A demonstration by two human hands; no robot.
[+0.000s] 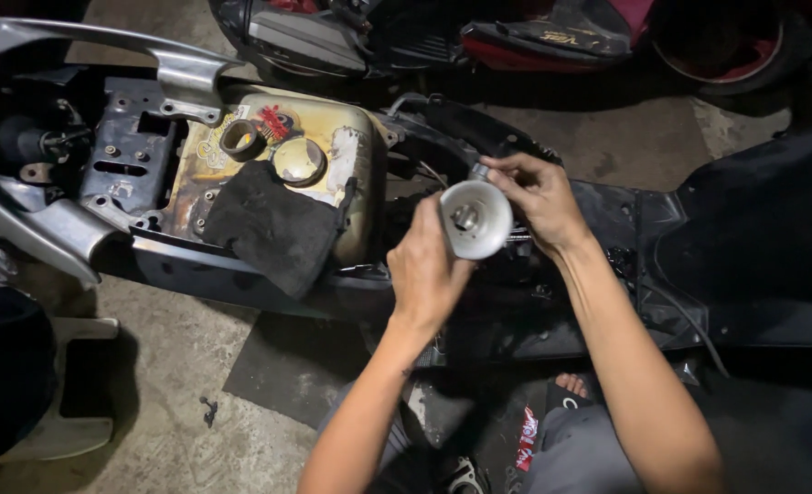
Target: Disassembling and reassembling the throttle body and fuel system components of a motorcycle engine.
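My left hand (427, 272) grips a round silver metal part (475, 219), cup-shaped with a bolt in its centre, held above the open middle of a stripped scooter frame (598, 302). My right hand (539, 195) rests its fingers on the top rim of the same part, pinching something small and grey at its edge. Both hands hover over dark engine parts and cables that are mostly hidden in shadow.
A worn yellow fuel tank (337, 137) sits left of my hands, with a dark rag (273, 227), a rubber ring (240, 139) and a metal cap (298, 161) on it. Grey grab rail (164, 57) at far left. Another scooter (552, 37) stands behind. Concrete floor (168, 384) below.
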